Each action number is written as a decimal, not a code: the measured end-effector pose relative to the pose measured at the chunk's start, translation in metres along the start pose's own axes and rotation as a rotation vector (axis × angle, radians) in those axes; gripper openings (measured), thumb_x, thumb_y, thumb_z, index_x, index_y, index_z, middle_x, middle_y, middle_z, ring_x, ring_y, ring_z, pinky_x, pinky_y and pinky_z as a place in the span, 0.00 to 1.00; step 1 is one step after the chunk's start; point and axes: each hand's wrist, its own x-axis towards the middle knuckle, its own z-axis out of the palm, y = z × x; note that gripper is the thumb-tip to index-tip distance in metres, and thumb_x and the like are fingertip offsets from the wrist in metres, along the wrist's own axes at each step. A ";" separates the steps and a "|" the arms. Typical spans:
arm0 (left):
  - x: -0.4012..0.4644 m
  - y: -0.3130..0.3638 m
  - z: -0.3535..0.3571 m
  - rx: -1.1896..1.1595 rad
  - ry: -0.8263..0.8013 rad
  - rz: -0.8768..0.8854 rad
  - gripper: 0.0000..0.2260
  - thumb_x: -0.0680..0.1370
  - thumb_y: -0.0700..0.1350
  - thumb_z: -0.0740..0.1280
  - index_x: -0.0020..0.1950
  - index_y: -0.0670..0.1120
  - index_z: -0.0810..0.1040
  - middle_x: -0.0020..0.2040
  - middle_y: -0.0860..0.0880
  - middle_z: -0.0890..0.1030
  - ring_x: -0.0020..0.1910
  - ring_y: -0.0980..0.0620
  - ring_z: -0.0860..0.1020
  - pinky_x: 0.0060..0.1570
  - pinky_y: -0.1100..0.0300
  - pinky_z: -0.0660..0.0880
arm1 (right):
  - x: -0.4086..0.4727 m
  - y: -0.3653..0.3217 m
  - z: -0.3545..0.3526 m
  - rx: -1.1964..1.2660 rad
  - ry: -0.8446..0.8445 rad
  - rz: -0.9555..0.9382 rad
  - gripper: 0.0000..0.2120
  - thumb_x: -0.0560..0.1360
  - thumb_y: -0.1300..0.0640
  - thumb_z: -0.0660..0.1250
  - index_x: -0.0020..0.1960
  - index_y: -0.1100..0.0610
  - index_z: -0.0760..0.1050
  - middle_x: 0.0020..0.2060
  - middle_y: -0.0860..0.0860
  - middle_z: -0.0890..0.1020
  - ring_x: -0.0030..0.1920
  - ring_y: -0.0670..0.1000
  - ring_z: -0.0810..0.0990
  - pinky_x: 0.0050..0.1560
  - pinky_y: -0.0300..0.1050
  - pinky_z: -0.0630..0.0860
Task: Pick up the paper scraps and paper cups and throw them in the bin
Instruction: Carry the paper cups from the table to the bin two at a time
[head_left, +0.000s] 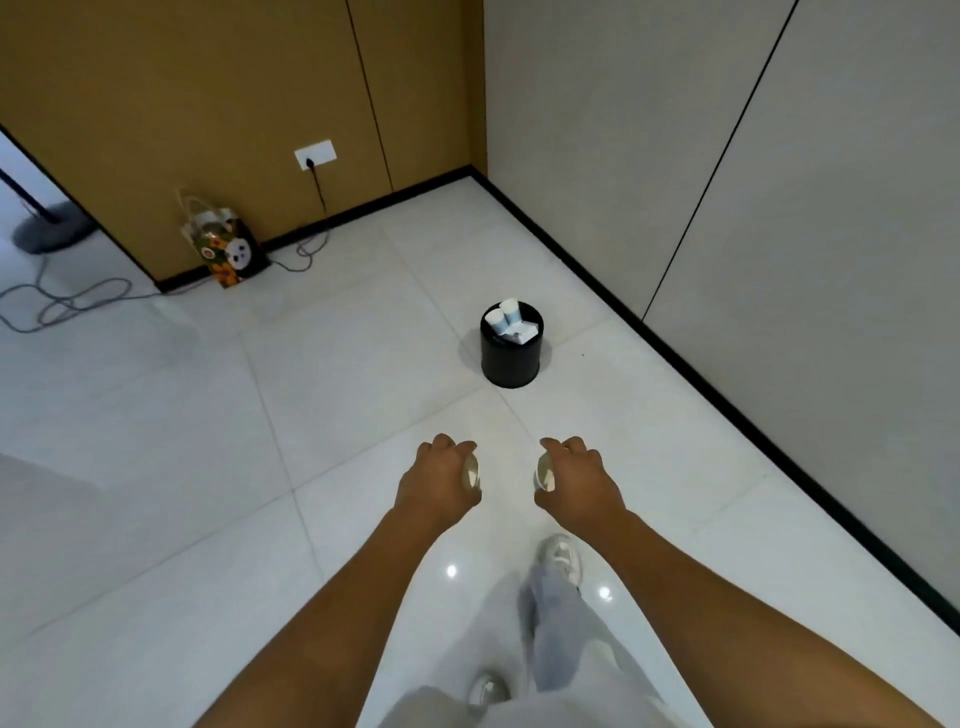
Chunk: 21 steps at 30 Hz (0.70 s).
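A small black round bin (509, 358) stands on the white tiled floor ahead of me, near the right wall. Two white paper cups (504, 316) with blue bands and some paper scraps (524, 332) stick out of its top. My left hand (434, 480) grips a paper cup (471, 474), whose open rim shows at the thumb side. My right hand (576, 480) grips another paper cup (544, 472) the same way. Both hands are held out in front of me, side by side, well short of the bin.
A patterned gift bag (228, 249) leans against the brown wall at the left. A cable (72, 301) runs from a wall socket (315, 155) across the floor. A round stand base (49, 228) sits far left. My legs and white shoes (561, 558) are below.
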 end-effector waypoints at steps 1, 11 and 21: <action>0.021 0.003 -0.004 -0.004 -0.002 -0.001 0.28 0.74 0.49 0.69 0.72 0.51 0.65 0.66 0.48 0.68 0.65 0.48 0.67 0.57 0.52 0.74 | 0.019 0.003 -0.007 -0.002 -0.007 0.008 0.30 0.74 0.54 0.68 0.73 0.52 0.61 0.64 0.53 0.67 0.63 0.56 0.67 0.55 0.50 0.76; 0.247 0.052 -0.055 -0.037 -0.022 -0.055 0.26 0.74 0.47 0.68 0.71 0.50 0.66 0.64 0.47 0.69 0.63 0.48 0.68 0.56 0.53 0.74 | 0.244 0.033 -0.107 -0.024 -0.031 0.014 0.32 0.74 0.54 0.67 0.75 0.51 0.58 0.65 0.53 0.66 0.64 0.56 0.66 0.54 0.48 0.75; 0.419 0.057 -0.105 -0.070 -0.059 -0.125 0.26 0.73 0.50 0.69 0.70 0.51 0.67 0.64 0.48 0.69 0.64 0.47 0.67 0.56 0.51 0.75 | 0.425 0.031 -0.177 -0.026 -0.109 -0.005 0.31 0.75 0.53 0.67 0.74 0.53 0.59 0.66 0.54 0.66 0.64 0.57 0.67 0.58 0.49 0.74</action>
